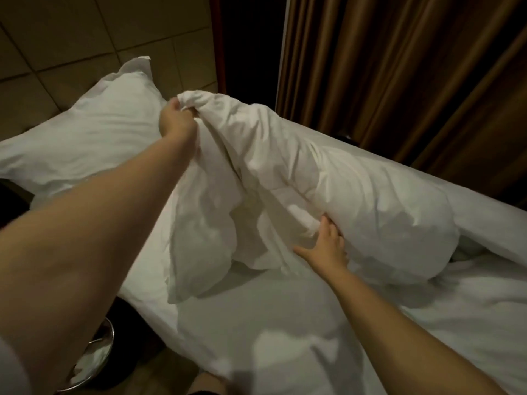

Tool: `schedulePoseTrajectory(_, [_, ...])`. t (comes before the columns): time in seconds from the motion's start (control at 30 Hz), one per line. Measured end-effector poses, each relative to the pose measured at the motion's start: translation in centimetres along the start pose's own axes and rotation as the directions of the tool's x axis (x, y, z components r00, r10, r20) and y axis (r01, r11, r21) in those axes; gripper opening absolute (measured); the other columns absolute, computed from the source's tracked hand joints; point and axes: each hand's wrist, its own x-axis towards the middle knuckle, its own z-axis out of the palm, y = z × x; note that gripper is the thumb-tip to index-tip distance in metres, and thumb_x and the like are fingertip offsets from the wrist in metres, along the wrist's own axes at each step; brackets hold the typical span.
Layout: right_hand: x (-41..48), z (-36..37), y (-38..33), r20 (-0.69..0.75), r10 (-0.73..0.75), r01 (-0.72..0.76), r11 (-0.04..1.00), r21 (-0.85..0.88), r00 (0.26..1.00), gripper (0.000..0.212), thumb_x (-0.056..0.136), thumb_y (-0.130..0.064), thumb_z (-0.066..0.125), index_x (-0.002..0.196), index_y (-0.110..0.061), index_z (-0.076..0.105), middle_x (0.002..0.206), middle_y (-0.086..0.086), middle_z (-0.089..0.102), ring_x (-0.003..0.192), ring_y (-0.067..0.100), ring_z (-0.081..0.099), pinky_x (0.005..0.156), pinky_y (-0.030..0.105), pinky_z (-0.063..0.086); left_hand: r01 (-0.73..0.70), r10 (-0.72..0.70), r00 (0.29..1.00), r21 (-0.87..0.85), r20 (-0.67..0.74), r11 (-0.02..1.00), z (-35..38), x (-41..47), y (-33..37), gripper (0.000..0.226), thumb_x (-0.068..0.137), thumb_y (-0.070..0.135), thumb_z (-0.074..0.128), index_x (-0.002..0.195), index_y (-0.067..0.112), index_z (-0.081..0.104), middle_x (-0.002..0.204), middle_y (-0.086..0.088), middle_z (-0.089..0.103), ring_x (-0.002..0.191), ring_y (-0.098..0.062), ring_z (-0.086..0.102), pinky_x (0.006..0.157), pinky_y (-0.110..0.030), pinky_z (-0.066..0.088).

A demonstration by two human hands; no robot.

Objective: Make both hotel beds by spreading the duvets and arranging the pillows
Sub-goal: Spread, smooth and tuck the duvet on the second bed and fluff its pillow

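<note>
A white duvet (356,189) lies bunched across the bed, raised at one corner. My left hand (176,118) grips that corner and holds it up above the mattress. My right hand (328,243) reaches into the folds lower down, fingers spread against the fabric and thumb out to the left. A white pillow (94,141) rests at the head of the bed, left of the raised corner. The white bed sheet (271,309) shows bare below the duvet.
Brown curtains (399,67) hang behind the far side of the bed. A padded headboard wall (71,38) rises behind the pillow. A round metal bin (94,360) with white paper inside stands on the floor at the bed's near left side.
</note>
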Motion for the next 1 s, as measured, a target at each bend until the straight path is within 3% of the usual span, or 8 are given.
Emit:
schedulePoseTrajectory(0.17, [1.3,1.3,-1.9,-0.004,0.090,-0.088,0.985,0.149,0.996,0.112,0.074,-0.051,0.075,0.152,-0.018,0.001,0.157,0.006,0.011,0.141,0.033,0.019,0.108,0.047,0.029,-0.066,0.041,0.982,0.128,0.185,0.990,-1.0,1.6,-1.5,0.037,0.092,0.005,0.045,0.126,0.012,0.056,0.114,0.001,0.060,0.106,-0.017,0.056,0.086,-0.021,0.043])
schedulePoseTrajectory(0.33, [4.2,4.1,-7.4,0.033,0.172,-0.174,0.937,0.302,0.985,0.117,0.066,-0.056,0.078,0.149,-0.008,0.010,0.150,0.017,0.022,0.135,0.037,0.032,0.108,0.046,0.032,-0.071,0.049,0.957,0.069,0.287,0.995,-1.7,6.0,-3.1,0.028,0.092,0.001,0.047,0.111,0.015,0.061,0.101,0.003,0.062,0.087,-0.008,0.058,0.067,-0.011,0.046])
schedulePoseTrajectory(0.43, [6.8,5.6,-12.4,0.028,0.267,-0.265,0.928,0.263,0.963,0.116,0.067,-0.063,0.073,0.148,-0.007,0.011,0.147,0.017,0.024,0.132,0.036,0.034,0.107,0.048,0.032,-0.063,0.041,0.957,0.070,0.288,0.996,-1.5,11.3,-3.9,0.025,0.092,0.004,0.049,0.105,0.020,0.062,0.100,0.006,0.064,0.096,-0.013,0.061,0.085,-0.022,0.050])
schedulePoseTrajectory(0.53, [8.9,7.2,-16.9,-0.102,0.266,-0.242,0.949,0.203,0.959,0.117,0.067,-0.069,0.068,0.151,-0.016,0.005,0.151,0.015,0.019,0.137,0.032,0.029,0.110,0.048,0.025,-0.062,0.039,0.972,0.092,0.233,0.994,-0.7,18.0,-1.9,0.033,0.093,0.005,0.051,0.124,0.013,0.059,0.114,0.002,0.062,0.107,-0.015,0.057,0.099,-0.027,0.045])
schedulePoseTrajectory(0.7, [12.0,6.4,-21.7,-0.275,0.170,-0.138,0.982,0.131,0.946,0.101,0.079,-0.060,0.063,0.153,-0.026,0.003,0.160,0.000,0.005,0.146,0.018,0.011,0.116,0.044,0.011,-0.200,0.183,0.938,0.028,0.295,0.979,5.0,26.7,6.9,0.028,0.093,0.008,0.050,0.117,0.014,0.063,0.102,0.004,0.060,0.095,-0.010,0.057,0.079,-0.013,0.046])
schedulePoseTrajectory(0.8, [12.9,5.6,-23.2,-0.334,0.190,-0.145,0.977,0.154,0.923,0.097,0.083,-0.053,0.061,0.153,-0.028,-0.001,0.161,-0.005,0.002,0.147,0.015,0.003,0.117,0.044,0.007,-0.215,0.140,0.837,0.083,0.529,0.973,9.3,30.7,9.0,0.036,0.080,0.028,0.059,0.116,0.022,0.060,0.115,0.000,0.061,0.105,-0.018,0.059,0.090,-0.030,0.051])
schedulePoseTrajectory(0.9, [12.1,6.8,-22.7,-0.274,0.266,-0.229,0.960,0.160,0.924,0.095,0.085,-0.050,0.059,0.152,-0.030,-0.006,0.161,-0.004,-0.003,0.147,0.017,0.000,0.118,0.042,0.007,-0.336,0.002,0.664,0.297,0.747,0.894,14.2,35.2,1.8,0.085,0.055,0.055,0.068,0.132,0.027,0.044,0.134,-0.009,0.051,0.119,-0.030,0.054,0.097,-0.048,0.047])
schedulePoseTrajectory(1.0, [10.4,8.6,-21.1,-0.168,0.372,-0.344,0.922,0.176,0.913,0.091,0.088,-0.048,0.057,0.152,-0.031,-0.006,0.160,-0.005,-0.009,0.147,0.020,-0.001,0.117,0.044,0.009,-0.393,-0.140,0.563,0.412,0.814,0.822,11.8,26.9,-2.6,0.084,0.080,0.029,0.073,0.148,0.012,0.026,0.149,-0.012,0.032,0.136,-0.031,0.033,0.110,-0.040,0.032])
